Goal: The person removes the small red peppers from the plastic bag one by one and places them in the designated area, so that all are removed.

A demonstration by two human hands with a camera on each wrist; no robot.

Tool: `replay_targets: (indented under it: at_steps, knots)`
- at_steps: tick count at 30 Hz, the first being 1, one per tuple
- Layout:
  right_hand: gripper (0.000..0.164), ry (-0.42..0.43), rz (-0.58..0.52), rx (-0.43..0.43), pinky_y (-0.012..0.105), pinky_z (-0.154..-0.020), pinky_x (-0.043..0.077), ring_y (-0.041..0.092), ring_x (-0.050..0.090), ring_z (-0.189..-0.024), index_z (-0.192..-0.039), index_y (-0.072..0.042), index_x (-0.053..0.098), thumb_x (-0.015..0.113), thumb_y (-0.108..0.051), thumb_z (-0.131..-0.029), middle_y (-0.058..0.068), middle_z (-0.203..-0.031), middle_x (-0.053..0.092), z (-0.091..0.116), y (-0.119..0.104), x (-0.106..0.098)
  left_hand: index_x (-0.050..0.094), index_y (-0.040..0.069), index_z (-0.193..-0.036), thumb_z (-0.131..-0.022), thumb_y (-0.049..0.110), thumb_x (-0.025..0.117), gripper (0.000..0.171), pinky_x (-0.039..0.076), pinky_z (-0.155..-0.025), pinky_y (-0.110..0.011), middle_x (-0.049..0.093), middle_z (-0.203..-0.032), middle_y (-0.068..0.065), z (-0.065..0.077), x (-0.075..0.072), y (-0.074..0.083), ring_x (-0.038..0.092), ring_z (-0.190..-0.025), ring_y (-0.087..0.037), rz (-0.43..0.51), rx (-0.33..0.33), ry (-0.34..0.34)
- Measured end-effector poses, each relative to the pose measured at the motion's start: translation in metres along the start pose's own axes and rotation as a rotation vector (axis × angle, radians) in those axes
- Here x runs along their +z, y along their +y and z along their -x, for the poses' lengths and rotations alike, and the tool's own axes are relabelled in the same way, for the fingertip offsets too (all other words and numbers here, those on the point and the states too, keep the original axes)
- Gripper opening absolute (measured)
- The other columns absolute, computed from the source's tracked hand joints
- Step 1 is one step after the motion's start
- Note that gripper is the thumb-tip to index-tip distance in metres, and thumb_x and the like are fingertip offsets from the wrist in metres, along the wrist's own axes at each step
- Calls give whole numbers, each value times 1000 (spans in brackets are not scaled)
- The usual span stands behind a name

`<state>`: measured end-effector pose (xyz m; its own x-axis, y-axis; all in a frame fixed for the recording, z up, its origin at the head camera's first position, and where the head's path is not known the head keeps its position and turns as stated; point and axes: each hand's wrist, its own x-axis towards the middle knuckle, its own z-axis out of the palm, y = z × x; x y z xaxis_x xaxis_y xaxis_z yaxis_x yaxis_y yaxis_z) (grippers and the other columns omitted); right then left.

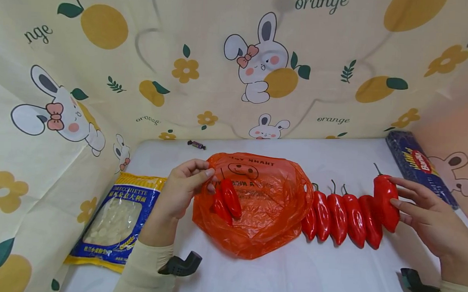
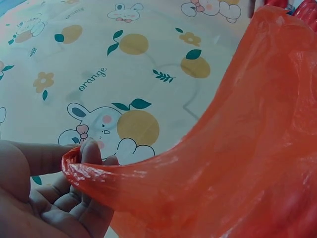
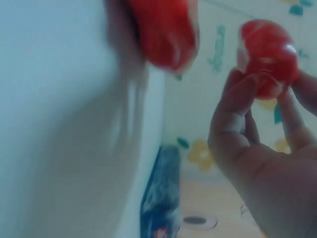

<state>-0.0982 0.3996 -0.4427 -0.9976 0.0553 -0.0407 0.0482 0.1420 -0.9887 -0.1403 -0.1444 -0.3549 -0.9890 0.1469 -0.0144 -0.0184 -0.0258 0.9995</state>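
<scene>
My left hand (image 1: 186, 187) pinches the left rim of an orange-red plastic bag (image 1: 270, 216); the left wrist view shows its gathered edge (image 2: 94, 173) between thumb and fingers. Two glossy red peppers (image 1: 231, 198) show at the bag's left side, below that hand. On the right, my right hand (image 1: 427, 213) holds another red pepper (image 1: 385, 198) by its right side, stem up. In the right wrist view this pepper (image 3: 270, 59) is between thumb and fingertips, off the table. Several more red peppers (image 1: 357, 219) lie in a row between the bag and my right hand.
A blue and yellow pasta packet (image 1: 113, 221) lies at the left, partly behind my left forearm. The dark blue Barilla box (image 1: 417, 161) is at the back right. A small wrapped candy (image 1: 196, 144) lies near the back edge. Printed cloth (image 1: 222, 25) walls the white table.
</scene>
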Motion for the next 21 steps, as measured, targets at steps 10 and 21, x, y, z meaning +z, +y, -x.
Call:
replay_targets:
  at_steps: [10,21]
  knots:
    - [54,-11,249,160,30,-76,64,-10,61,-91,-147,-49,52,60,-8,-112,21,-146,46,1,14,-23,65,-1,-122,-110,8,66,15,64,-86,-36,74,-101,-14,0,0,-1,73,-85,-25,-7,-3,7]
    - [48,-159,299,223,49,-81,66,5,70,-97,-156,-19,55,64,-12,-110,44,-148,42,2,19,-29,65,-1,-122,-110,9,66,16,64,-87,-36,74,-102,-14,1,0,-2,73,-87,-28,-2,-6,7]
